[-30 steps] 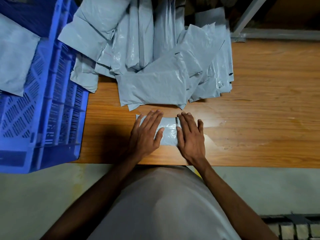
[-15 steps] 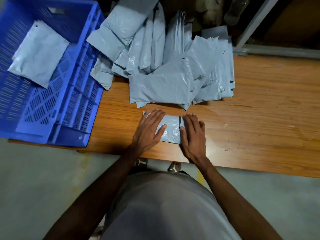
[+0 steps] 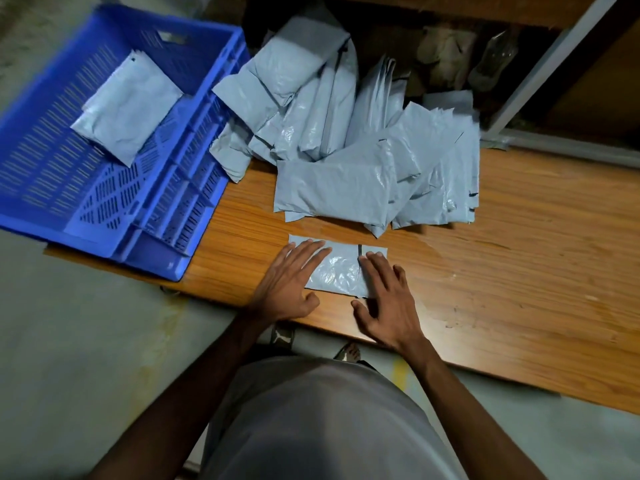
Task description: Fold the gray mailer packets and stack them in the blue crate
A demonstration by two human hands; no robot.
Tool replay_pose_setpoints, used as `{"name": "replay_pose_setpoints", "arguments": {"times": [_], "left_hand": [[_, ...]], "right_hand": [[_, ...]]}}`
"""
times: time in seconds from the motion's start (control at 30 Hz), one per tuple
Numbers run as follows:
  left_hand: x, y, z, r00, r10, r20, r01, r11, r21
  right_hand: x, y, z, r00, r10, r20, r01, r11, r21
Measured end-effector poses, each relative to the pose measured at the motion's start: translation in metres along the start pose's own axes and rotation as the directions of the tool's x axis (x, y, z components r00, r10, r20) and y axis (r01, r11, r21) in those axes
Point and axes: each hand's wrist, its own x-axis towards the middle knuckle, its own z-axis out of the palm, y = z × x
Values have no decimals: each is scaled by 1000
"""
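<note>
Both hands slide apart on the folded packet [image 3: 341, 270]: the left hand [image 3: 289, 284] drifts out to its left end, the right hand [image 3: 389, 299] pulls back toward the body, thumbs apparently off the plastic now, more gray showing between them.

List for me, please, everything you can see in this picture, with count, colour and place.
folded packet: one, gray, flat on the table near its front edge, under both hands
pile of mailer packets: too many overlapped to count, gray, heaped at the back of the table
packets in the crate: a small stack, count unclear, gray, on the crate floor
crate: one, blue, slotted, on the table's left end
table: one, wood brown
bottle: one, clear, in the dark space behind the table
left hand: fingers straight, pressing the folded packet's left part
right hand: fingers straight, touching its right part
</note>
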Motion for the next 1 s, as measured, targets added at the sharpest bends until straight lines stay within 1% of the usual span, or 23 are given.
{"name": "replay_pose_setpoints", "arguments": {"times": [0.13, 0.27, 0.33, 0.47, 0.57, 0.7, 0.8, 0.9, 1.0], "left_hand": [[3, 3, -8, 999, -23, -34, 22, 999, -32], [7, 3, -28, 994, -80, -75, 71, 991, -115], [10, 1, -46, 990, -95, -105, 82, 989, -119], [19, -11, -90, 978, -159, -137, 145, 984, -107], [26, -24, -131, 965, -188, -181, 168, 979, -119], [36, -38, -190, 949, -212, -233, 190, 975, -114], [42, -54, -233, 954, -203, -222, 183, 977, -107], [48, -74, -276, 952, -209, -222, 178, 972, -152], [53, -96, -314, 958, -160, -237, 119, 977, -179]], "right_hand": [[11, 0, -6, 998, -65, 1, 65, 997, -50], [32, -3, -21, 996, -78, -40, 78, 997, -5], [48, -12, -33, 997, -70, -40, 72, 997, 31], [92, -33, -60, 995, -99, 10, 97, 989, 115], [131, -50, -87, 987, -156, 39, 149, 978, 147], [186, -77, -118, 960, -280, 27, 278, 958, 70], [227, -100, -138, 951, -310, 15, 308, 948, 76], [266, -126, -156, 942, -335, -21, 335, 939, 80], [302, -153, -162, 945, -325, -47, 328, 939, 100]]}}
